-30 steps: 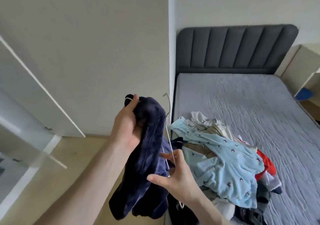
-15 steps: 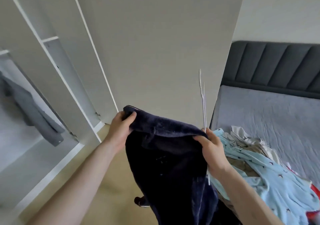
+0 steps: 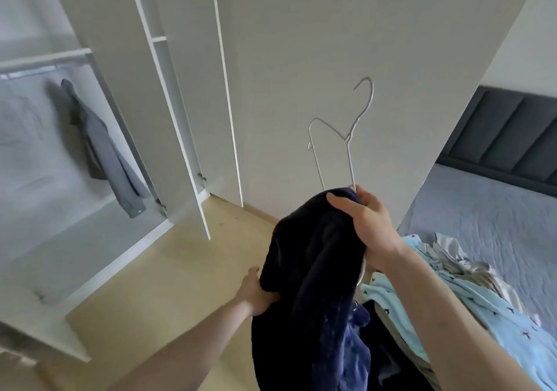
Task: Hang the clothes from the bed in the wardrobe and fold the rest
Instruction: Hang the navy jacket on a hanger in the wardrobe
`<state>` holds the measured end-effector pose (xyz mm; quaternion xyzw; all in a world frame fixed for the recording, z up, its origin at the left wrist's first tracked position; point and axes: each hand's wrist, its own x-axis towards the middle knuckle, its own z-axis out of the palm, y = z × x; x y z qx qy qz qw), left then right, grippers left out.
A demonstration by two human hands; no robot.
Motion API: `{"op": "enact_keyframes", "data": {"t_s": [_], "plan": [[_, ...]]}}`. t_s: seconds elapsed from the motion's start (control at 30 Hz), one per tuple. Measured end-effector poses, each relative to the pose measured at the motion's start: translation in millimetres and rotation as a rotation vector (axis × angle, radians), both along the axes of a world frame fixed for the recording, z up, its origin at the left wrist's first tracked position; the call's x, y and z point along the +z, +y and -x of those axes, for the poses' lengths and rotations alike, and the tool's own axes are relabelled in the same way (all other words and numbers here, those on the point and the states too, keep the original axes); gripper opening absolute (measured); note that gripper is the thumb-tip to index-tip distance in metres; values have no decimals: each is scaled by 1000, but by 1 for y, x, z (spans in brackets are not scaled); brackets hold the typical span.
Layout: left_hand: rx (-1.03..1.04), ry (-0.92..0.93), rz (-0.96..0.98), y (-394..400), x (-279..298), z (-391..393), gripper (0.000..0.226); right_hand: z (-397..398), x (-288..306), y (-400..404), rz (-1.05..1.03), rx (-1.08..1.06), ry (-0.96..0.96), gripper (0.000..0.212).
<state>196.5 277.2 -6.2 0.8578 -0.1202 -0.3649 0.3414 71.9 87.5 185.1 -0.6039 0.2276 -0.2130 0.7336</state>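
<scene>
Open wardrobe [image 3: 99,137] on the left, bed [image 3: 488,219] on the right. Between them the right hand [image 3: 366,225], raised, grips the dark blue garment [image 3: 313,285] and wire hanger [image 3: 346,137] together. The left hand [image 3: 253,291], lower, clutches the garment's side.

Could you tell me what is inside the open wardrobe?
Inside the wardrobe, a grey shirt hangs from the rail, and there is a white shelf further right. The door hides the rest.
</scene>
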Motion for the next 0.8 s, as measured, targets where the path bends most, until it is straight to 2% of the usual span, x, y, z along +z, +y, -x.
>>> {"op": "enact_keyframes", "data": {"t_s": [0.07, 0.13, 0.23, 0.3, 0.33, 0.43, 0.53, 0.6, 0.7, 0.77, 0.8], "plan": [[-58, 126, -132, 30, -20, -6, 53, -1, 1, 5, 24, 19, -1, 13], [11, 232, -150, 55, -36, -11, 35, 0, 0, 7, 39, 45, 20, 15], [405, 325, 94, 60, -28, -31, 37, 5, -4, 1, 116, 74, 93, 21], [650, 310, 318, 53, 5, -51, 32, 8, -17, -7, 267, 79, 213, 28], [693, 275, 408, 47, 28, -59, 27, 12, -25, -11, 352, 97, 297, 34], [565, 196, 586, 37, 96, -62, 28, 20, -59, -11, 515, 218, 587, 41], [294, 127, 705, 28, 147, -36, 32, 24, -82, 1, 458, 303, 716, 48], [178, 92, 770, 19, 162, -24, 29, 20, -96, 10, 473, 278, 680, 66], [157, 191, 896, 5, 179, -15, 33, 5, -102, 35, 407, 285, 469, 88], [76, 207, 924, -4, 184, -12, 26, -12, -99, 50, 296, 278, 311, 91], [14, 223, 933, -7, 184, -12, 22, -20, -97, 55, 282, 254, 241, 84]]}}
